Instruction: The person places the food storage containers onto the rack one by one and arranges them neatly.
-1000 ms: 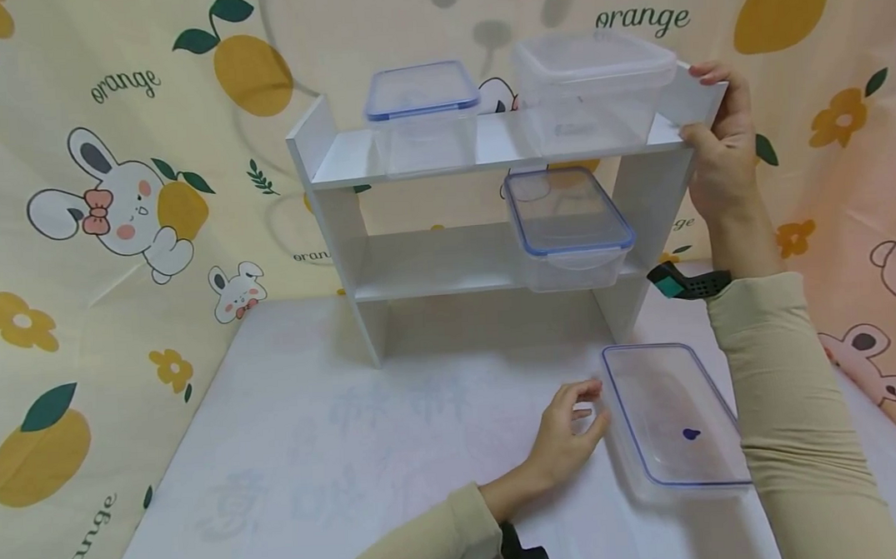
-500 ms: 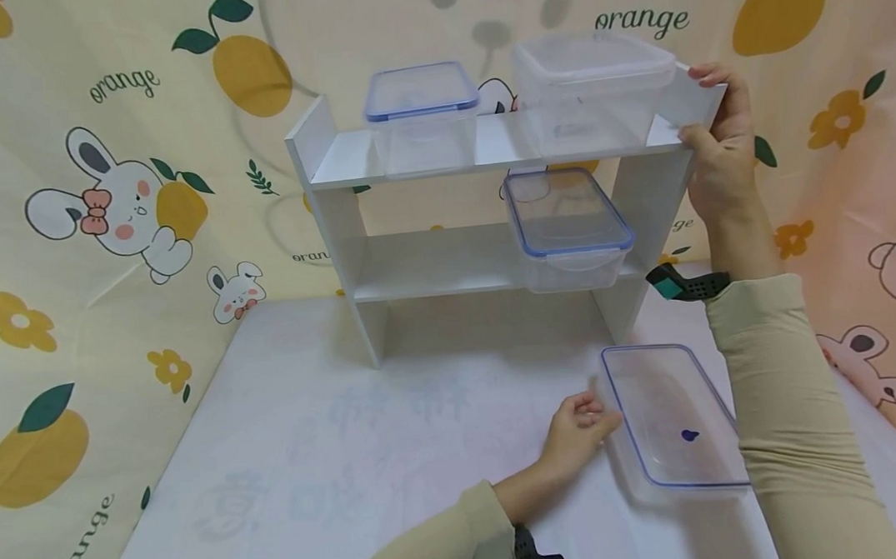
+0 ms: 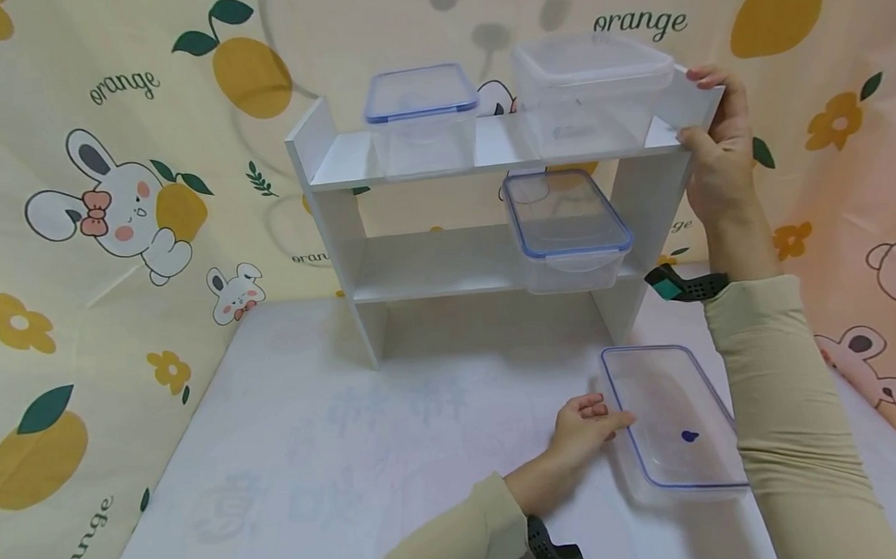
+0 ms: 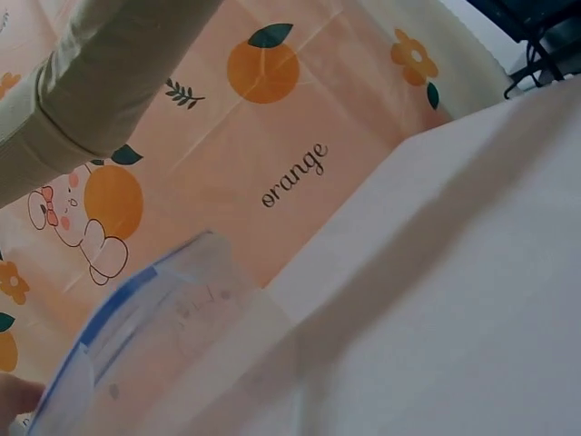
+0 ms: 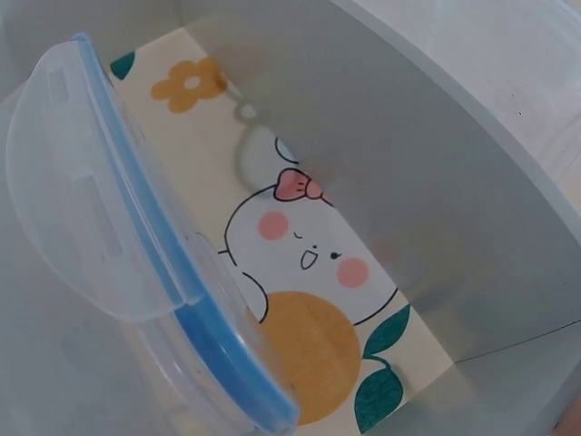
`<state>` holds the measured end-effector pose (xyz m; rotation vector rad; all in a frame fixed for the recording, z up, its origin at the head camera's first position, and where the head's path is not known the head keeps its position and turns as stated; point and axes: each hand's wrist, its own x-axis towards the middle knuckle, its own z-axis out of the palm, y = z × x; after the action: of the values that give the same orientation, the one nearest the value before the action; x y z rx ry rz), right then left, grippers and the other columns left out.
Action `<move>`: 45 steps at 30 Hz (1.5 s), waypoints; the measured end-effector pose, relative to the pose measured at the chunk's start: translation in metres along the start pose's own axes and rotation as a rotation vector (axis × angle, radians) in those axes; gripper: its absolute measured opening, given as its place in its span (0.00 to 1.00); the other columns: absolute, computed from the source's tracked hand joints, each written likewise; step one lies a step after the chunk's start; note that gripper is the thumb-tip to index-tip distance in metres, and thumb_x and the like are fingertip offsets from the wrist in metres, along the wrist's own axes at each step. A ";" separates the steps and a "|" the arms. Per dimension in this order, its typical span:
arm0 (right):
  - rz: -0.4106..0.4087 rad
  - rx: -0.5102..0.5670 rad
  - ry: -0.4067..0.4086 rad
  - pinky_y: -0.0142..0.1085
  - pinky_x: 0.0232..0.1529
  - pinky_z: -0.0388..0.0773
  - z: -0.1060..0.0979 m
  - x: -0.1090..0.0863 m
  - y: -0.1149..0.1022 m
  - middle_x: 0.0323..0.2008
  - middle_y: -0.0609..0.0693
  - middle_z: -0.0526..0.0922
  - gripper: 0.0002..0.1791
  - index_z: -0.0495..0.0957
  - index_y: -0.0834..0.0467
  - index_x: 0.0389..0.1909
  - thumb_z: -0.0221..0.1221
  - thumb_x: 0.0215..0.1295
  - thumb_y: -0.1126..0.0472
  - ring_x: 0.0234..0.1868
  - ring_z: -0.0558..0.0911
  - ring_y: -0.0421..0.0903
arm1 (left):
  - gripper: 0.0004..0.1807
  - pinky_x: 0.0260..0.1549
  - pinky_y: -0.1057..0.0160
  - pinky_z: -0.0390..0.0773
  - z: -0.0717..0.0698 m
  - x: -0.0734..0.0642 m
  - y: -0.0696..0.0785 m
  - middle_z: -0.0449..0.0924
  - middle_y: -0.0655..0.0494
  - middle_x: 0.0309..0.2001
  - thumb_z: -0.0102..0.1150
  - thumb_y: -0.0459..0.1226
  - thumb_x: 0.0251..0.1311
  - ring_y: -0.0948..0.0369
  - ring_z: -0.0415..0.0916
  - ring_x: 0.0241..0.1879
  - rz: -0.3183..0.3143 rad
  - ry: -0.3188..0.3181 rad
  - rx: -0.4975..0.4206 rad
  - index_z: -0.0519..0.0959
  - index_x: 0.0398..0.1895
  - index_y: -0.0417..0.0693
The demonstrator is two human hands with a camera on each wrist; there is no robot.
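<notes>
In the head view, my right hand grips the upper right side panel of a white shelf unit, thumb in front, fingertips over its edge. My left hand is at the left edge of a clear food container on the table, its lid rimmed in blue. The thumb touches the lid's rim; the other fingers lie loosely bent beside the box. In the left wrist view, only part of a finger shows by the container. Another blue-rimmed container is on the middle shelf.
On the top shelf stand a smaller blue-rimmed container and a larger frosted one. A patterned cloth hangs behind the white table. The middle-shelf container projects past the shelf's front edge.
My left hand has moved down and to the right along the container's left edge, and its thumb has come onto the lid's rim. My right hand has kept its grip on the shelf unit.
</notes>
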<state>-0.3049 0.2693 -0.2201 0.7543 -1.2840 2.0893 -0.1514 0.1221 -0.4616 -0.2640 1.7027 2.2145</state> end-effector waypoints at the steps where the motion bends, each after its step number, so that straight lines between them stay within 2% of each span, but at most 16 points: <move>1: 0.000 0.000 0.000 0.42 0.74 0.58 0.000 0.000 0.000 0.59 0.49 0.70 0.28 0.69 0.57 0.47 0.37 0.58 0.88 0.65 0.63 0.49 | 0.21 0.31 0.71 0.80 0.001 0.001 0.000 0.74 0.59 0.31 0.70 0.26 0.44 0.66 0.72 0.28 -0.007 0.004 -0.011 0.76 0.43 0.43; 7: -0.001 0.003 -0.002 0.41 0.73 0.59 0.000 0.000 0.000 0.58 0.49 0.70 0.27 0.69 0.57 0.47 0.37 0.58 0.88 0.65 0.63 0.49 | 0.16 0.26 0.75 0.79 0.003 0.002 0.003 0.73 0.60 0.27 0.69 0.24 0.45 0.67 0.71 0.25 -0.042 0.011 -0.062 0.77 0.38 0.42; 13: 0.002 0.001 -0.002 0.40 0.73 0.60 0.001 0.000 -0.001 0.58 0.48 0.70 0.27 0.69 0.57 0.47 0.38 0.58 0.88 0.65 0.63 0.49 | 0.10 0.23 0.77 0.73 0.003 0.001 0.006 0.71 0.62 0.22 0.68 0.25 0.47 0.68 0.69 0.21 -0.067 -0.004 -0.051 0.77 0.28 0.43; 19: 0.002 0.013 -0.005 0.41 0.73 0.61 0.001 0.000 -0.001 0.58 0.49 0.70 0.27 0.69 0.57 0.47 0.39 0.58 0.88 0.64 0.63 0.49 | 0.12 0.25 0.75 0.72 0.000 0.003 0.005 0.71 0.63 0.21 0.67 0.26 0.48 0.68 0.69 0.20 -0.070 -0.036 -0.052 0.73 0.21 0.48; 30: -0.003 -0.004 -0.005 0.41 0.73 0.61 0.001 -0.001 -0.001 0.59 0.49 0.69 0.27 0.69 0.57 0.47 0.39 0.58 0.87 0.65 0.63 0.49 | 0.10 0.28 0.74 0.72 -0.018 0.007 0.005 0.72 0.62 0.20 0.64 0.27 0.51 0.67 0.70 0.23 -0.074 -0.124 -0.073 0.75 0.20 0.48; 45: 0.002 0.013 -0.004 0.42 0.74 0.60 0.001 -0.002 -0.002 0.59 0.49 0.69 0.27 0.69 0.57 0.47 0.39 0.58 0.88 0.65 0.63 0.49 | 0.13 0.30 0.74 0.72 -0.044 0.008 0.010 0.71 0.62 0.22 0.61 0.26 0.52 0.68 0.69 0.24 -0.104 -0.137 -0.110 0.73 0.16 0.49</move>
<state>-0.3021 0.2690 -0.2196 0.7640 -1.2749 2.1002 -0.1646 0.0787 -0.4671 -0.2173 1.4655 2.1997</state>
